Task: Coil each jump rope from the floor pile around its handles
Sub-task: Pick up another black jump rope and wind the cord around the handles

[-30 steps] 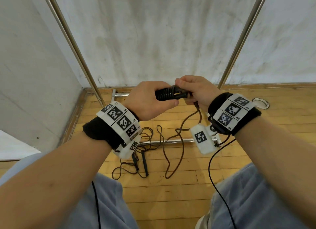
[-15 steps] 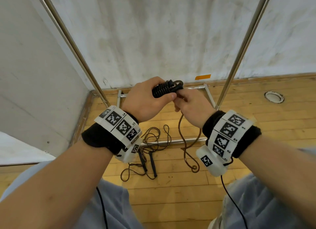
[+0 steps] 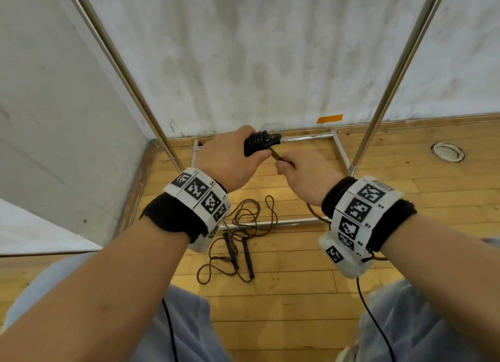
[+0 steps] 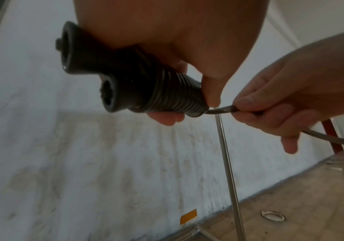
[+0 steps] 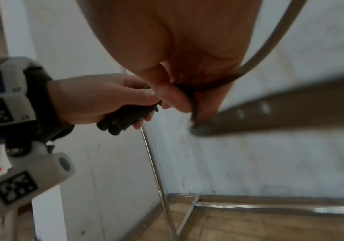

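**Both hands on one rope, a second rope on the floor below**

The left hand is wrapped around a pair of black plastic jump-rope handles held side by side, their open butt ends sticking out past the heel of the palm. Tight turns of dark brown cord cover the handles from the fist to their far end, and the left thumb presses on the last turns. The right hand sits just beside the handles, thumb and curled fingers pinching the free length of the same cord where it leaves the coil. Behind that hand the loose cord runs back in a slack curve under the right wrist.

Below the handles, on the light wooden plank floor, a second dark jump rope lies in a loose tangle, its two slim black handles side by side at the near edge of the heap. Its loops cross the near bar of a shiny metal frame, whose uprights rise on either side of the hands before a stained white wall. An orange tape strip is stuck low on that wall, right of the handles.
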Motion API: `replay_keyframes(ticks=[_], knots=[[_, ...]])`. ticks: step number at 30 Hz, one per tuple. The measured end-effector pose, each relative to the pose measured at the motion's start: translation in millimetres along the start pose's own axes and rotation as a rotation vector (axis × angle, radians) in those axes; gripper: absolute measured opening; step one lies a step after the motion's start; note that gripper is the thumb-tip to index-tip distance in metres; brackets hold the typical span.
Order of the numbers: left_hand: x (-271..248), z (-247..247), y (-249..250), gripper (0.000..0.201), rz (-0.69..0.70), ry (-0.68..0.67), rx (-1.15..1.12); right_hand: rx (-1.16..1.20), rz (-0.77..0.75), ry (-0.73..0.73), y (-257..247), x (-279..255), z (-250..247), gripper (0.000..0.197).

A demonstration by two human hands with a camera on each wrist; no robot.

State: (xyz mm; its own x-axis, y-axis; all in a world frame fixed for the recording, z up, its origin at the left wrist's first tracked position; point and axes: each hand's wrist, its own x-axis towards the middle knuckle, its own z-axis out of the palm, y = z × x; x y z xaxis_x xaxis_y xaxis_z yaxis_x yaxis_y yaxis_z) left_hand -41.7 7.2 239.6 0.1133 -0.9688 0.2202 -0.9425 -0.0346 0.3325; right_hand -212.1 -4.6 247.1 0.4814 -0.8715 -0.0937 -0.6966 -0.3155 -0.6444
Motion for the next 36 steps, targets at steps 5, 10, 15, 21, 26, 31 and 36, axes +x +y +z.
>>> replay_keyframes(ticks=[5,10,15,21,26,31,36], knots=[[2,1,-5,0.042,-0.040,0.000,0.070,-0.302,-0.003,0.016,-3,-1,-1,0.034],[4,0,-10,0.040,-0.065,0.022,0.112,-0.191,0.005,0.019,-2,-3,2,0.018],[4,0,-14,0.037,-0.051,0.002,0.239,-0.222,0.006,0.000,-1,-6,1,0.026],[0,9,-6,0.028,-0.014,-0.112,0.249,-0.479,-0.191,-0.063,-11,-9,-10,0.023],[-7,20,2,0.018,0.037,-0.232,0.246,-0.639,-0.318,-0.119,-16,-13,-11,0.025],[-17,16,17,0.024,0.239,-0.323,0.048,-0.481,-0.374,-0.003,-10,-7,-27,0.024],[-26,3,29,0.047,0.321,-0.289,-0.046,-0.218,-0.360,0.092,1,-3,-38,0.031]])
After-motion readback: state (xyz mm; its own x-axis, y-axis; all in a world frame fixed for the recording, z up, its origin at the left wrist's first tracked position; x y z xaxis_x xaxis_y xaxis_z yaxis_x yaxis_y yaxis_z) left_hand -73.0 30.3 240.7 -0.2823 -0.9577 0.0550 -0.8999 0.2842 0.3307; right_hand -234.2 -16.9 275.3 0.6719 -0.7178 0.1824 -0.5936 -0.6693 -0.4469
